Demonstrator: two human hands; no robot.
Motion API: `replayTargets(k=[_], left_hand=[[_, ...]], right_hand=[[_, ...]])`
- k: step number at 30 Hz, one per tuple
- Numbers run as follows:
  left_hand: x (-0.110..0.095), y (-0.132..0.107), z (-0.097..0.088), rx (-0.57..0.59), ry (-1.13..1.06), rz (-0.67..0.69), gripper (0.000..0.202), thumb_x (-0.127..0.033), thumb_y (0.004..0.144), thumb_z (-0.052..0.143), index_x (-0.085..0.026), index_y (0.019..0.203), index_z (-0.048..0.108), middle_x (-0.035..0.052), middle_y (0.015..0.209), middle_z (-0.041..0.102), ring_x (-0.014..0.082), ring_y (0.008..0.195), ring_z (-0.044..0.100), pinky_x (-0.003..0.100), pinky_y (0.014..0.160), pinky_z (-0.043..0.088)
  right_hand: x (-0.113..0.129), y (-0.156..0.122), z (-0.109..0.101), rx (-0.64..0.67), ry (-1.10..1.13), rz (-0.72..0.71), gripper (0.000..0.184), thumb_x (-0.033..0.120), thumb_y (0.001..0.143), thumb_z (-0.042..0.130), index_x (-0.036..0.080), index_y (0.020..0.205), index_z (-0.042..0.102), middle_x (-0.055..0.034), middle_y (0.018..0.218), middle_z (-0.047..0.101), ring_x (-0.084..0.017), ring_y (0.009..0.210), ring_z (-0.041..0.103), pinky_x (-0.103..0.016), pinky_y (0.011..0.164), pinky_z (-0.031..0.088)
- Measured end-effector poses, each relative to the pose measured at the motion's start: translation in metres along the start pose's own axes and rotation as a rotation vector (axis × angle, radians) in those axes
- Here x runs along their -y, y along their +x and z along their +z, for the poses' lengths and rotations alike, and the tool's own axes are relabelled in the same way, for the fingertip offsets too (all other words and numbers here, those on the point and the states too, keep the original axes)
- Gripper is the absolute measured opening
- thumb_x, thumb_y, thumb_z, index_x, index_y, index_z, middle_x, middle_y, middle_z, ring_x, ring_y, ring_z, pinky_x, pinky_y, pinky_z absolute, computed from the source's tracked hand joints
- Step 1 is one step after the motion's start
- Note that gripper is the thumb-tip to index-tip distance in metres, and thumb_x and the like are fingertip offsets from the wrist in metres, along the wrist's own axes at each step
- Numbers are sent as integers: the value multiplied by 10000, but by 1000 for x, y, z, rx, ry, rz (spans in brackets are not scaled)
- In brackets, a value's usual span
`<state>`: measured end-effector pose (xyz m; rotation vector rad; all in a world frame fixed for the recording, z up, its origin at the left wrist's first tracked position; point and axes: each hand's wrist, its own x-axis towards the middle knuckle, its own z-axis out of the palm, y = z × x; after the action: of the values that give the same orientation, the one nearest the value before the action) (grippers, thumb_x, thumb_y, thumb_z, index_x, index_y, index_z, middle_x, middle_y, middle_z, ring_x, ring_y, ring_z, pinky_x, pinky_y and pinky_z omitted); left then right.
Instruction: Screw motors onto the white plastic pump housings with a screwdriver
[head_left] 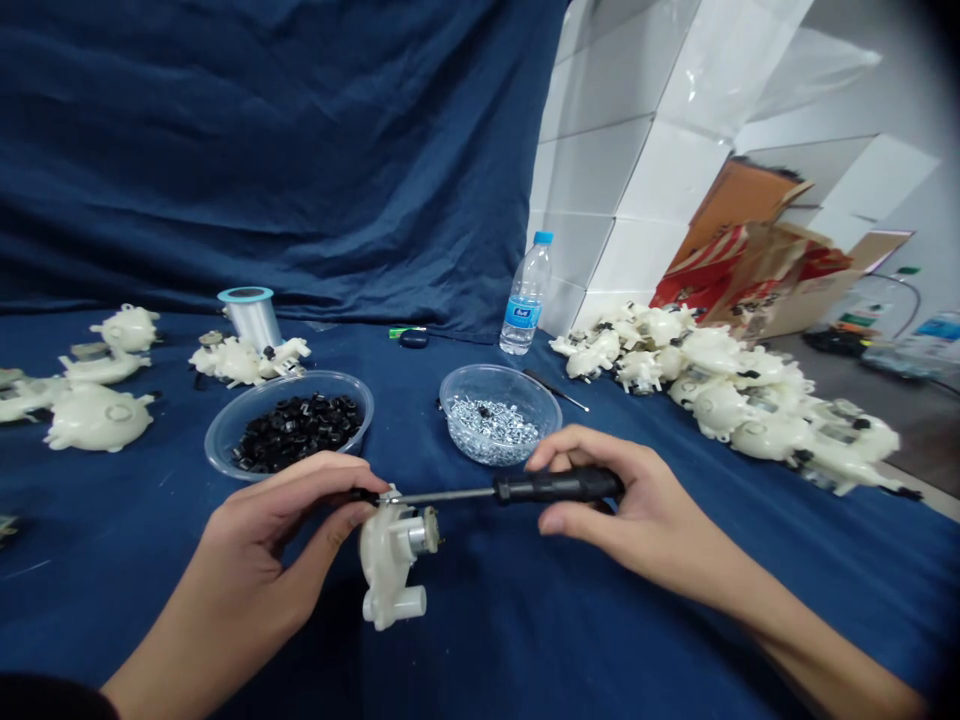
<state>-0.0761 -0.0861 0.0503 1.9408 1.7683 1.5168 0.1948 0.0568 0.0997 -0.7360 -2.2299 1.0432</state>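
Note:
My left hand [281, 550] pinches the top of a cream plastic housing [386, 560] with a small motor on its right side, at a small black piece [363, 496]. In my right hand [630, 510] is a black-handled screwdriver [559, 486], held level. Its shaft points left, and the tip meets the top of the housing by my left fingertips. Whether a screw sits at the tip is too small to tell. Behind my hands stand a clear bowl of black plastic parts [223, 462] and a clear bowl of small silvery screws [551, 425].
Several cream housings [750, 390] are heaped at the right, and more housings [101, 415] lie at the left. A spool [253, 318], a water bottle [523, 300], a second screwdriver [559, 390] and a small dark object [414, 340] stand or lie farther back. White boxes [592, 190] rise behind.

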Motion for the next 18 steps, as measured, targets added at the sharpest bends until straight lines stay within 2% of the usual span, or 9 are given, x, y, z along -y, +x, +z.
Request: replayTargets(k=[4, 6, 9, 11, 14, 18], left_hand=[[0, -1, 0, -6, -2, 6, 222, -229, 944, 661, -402, 1072, 715, -125, 1081, 766, 61, 963, 740, 51, 853, 556], [0, -1, 0, -11, 8, 8, 230, -221, 944, 656, -406, 1067, 715, -130, 1089, 763, 57, 971, 738, 43, 853, 550], [0, 0, 1, -23, 17, 14, 236, -221, 936, 664, -411, 1063, 719, -134, 1089, 767, 59, 976, 741, 41, 855, 548], [-1, 0, 2, -32, 13, 7, 233, -234, 927, 677, -414, 1067, 727, -132, 1077, 776, 62, 952, 747, 45, 856, 551], [-2, 0, 2, -49, 23, -9, 211, -256, 914, 691, -415, 1041, 745, -134, 1062, 788, 62, 945, 753, 52, 885, 546], [-3, 1, 1, -72, 77, 24, 196, -261, 903, 692, -411, 1014, 753, -131, 1039, 796, 71, 962, 763, 62, 897, 549]], right_hand=[[-2, 0, 1, -48, 2, -20, 200, 338, 791, 837, 212, 859, 697, 27, 691, 617, -109, 590, 492, -219, 527, 392], [-2, 1, 1, -41, -60, -46, 186, 375, 854, 783, 205, 819, 717, 36, 628, 574, -101, 560, 452, -226, 515, 357], [-1, 2, 3, 19, -133, -90, 277, 383, 966, 653, 193, 775, 718, 32, 608, 568, -95, 553, 454, -234, 527, 349], [-1, 0, 4, 5, -117, -118, 177, 366, 921, 728, 197, 869, 715, 48, 625, 577, -92, 555, 470, -225, 525, 359], [-1, -2, 5, -39, -87, -188, 231, 319, 800, 869, 206, 918, 706, 59, 661, 636, -88, 557, 521, -211, 518, 380], [-2, -1, 5, -71, -165, -241, 120, 318, 877, 810, 212, 863, 755, 36, 690, 718, -97, 583, 597, -217, 569, 431]])
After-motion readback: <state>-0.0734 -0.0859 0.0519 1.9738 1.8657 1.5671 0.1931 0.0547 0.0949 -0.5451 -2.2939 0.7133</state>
